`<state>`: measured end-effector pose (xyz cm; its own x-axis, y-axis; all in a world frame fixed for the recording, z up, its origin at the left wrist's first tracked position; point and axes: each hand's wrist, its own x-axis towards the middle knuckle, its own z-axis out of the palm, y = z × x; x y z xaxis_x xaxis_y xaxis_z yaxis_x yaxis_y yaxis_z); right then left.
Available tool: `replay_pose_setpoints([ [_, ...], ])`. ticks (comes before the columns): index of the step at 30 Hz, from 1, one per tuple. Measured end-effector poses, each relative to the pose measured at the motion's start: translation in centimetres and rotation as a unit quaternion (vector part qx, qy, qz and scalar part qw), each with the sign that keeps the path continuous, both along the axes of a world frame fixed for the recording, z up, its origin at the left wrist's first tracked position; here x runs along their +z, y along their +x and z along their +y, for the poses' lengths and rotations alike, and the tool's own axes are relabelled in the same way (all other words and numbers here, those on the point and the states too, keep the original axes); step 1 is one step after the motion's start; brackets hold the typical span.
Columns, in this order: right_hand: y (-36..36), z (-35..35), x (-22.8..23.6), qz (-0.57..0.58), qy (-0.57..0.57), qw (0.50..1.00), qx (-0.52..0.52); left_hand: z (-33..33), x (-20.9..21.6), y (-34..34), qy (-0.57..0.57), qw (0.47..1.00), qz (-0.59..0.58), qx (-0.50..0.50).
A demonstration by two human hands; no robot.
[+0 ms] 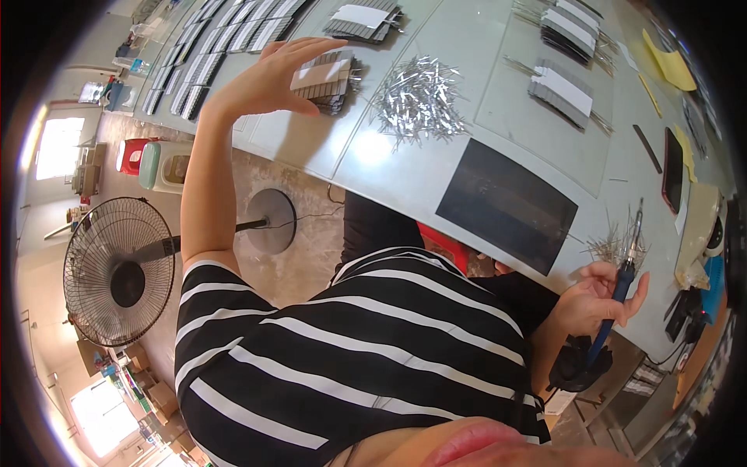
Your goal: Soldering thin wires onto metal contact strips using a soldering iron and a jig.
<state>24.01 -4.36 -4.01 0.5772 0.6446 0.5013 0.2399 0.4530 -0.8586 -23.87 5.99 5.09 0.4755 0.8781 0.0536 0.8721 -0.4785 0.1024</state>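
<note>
My left hand point(264, 84) reaches over the table with its fingers stretched out and the thumb apart. It curves round the near side of a stack of flat grey pieces point(333, 82) banded in white; whether it touches them I cannot tell. My right hand point(589, 302) is closed around the blue handle of a soldering iron point(622, 286), whose metal tip points away from me. Between the hands lies a heap of thin shiny metal strips point(420, 101). A dark rectangular mat point(506, 206) is at the table's near edge, left of the iron.
Two more banded bundles point(562, 93) point(570, 35) with wire leads lie at the far right. Rows of similar pieces point(226, 35) cover the far left. A phone point(673, 170) and loose thin wires point(611, 245) are at right. A standing fan point(120, 272) is on the floor left.
</note>
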Motion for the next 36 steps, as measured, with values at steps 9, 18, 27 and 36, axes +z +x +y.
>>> replay_pose_setpoints([
  [9,0.0,-1.1,1.7,-0.136,-0.049,0.989,-0.02,0.5,-1.7,-2.7,-0.026,0.997,-0.07,0.009],
  [18,0.7,0.4,2.5,-0.261,-0.069,0.963,0.01,-1.5,2.9,3.6,0.04,0.992,-0.08,-0.088],
  [27,-0.4,1.4,2.7,-0.442,-0.131,0.887,-0.005,-3.6,-1.9,20.4,-0.029,0.954,-0.135,-0.265],
  [36,-1.9,1.2,2.1,-0.441,-0.134,0.887,0.034,-2.9,-3.4,21.3,-0.039,0.952,-0.138,-0.27],
])
